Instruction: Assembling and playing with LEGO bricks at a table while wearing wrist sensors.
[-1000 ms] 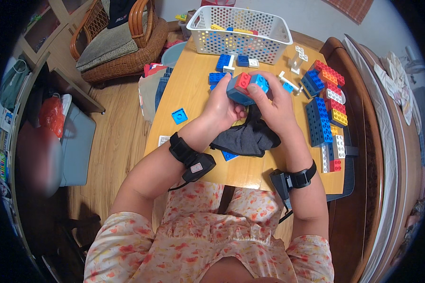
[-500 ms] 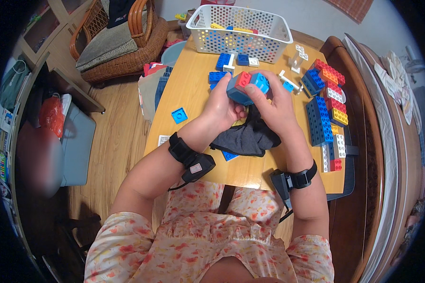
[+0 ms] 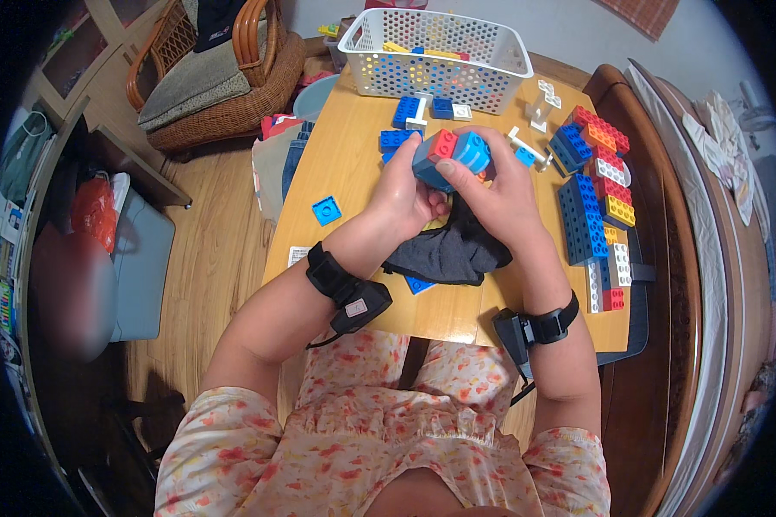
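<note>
Both hands [image 3: 457,194] clasp the brick cluster [image 3: 451,153] between them.

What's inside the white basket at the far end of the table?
Through the holes of the basket, blue and yellow bricks show, with one yellow piece near the rim. Its perforated wall hides most of the pile, so their count and shapes cannot be told.

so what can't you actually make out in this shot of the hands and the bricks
- Underside of the brick cluster, head view: covered by the left hand and right hand.
- Middle of the dark cloth, head view: under both hands.
- What is inside the white basket, head view: its perforated wall lets only bits of colour show.
- Small white pieces, head view: too small to tell their shape.
</note>
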